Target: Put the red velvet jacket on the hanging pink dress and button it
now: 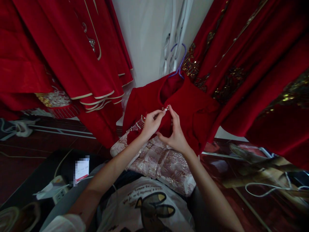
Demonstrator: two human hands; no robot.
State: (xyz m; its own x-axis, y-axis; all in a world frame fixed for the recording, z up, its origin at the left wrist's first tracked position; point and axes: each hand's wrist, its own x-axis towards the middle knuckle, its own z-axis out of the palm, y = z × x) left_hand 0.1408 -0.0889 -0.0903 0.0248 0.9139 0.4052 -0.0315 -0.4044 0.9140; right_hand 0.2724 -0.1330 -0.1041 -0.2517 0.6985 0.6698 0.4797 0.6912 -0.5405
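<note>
Dark red tiled floor [82,144], white wall [142,38] ahead. Pale-piped red garments [70,54] hanging left, gold-sequined red garments [267,42] hanging right. Between them: matte red cloth jacket [145,98] on thin purple hanger [179,71]. Collar pointing away from wearer, toward wall; long axis running from collar down toward lap. Shiny, crinkled pink-silver brocade cloth [169,164] across lap. Short strip of round pearly beads [166,109] at jacket front, just below neck opening, tilted up to right. Left hand [152,123]: grip pinched on strip. Right hand [175,137]: grip apart, fingertip at beads. Beaded fringe [138,124] just left of left hand.
</note>
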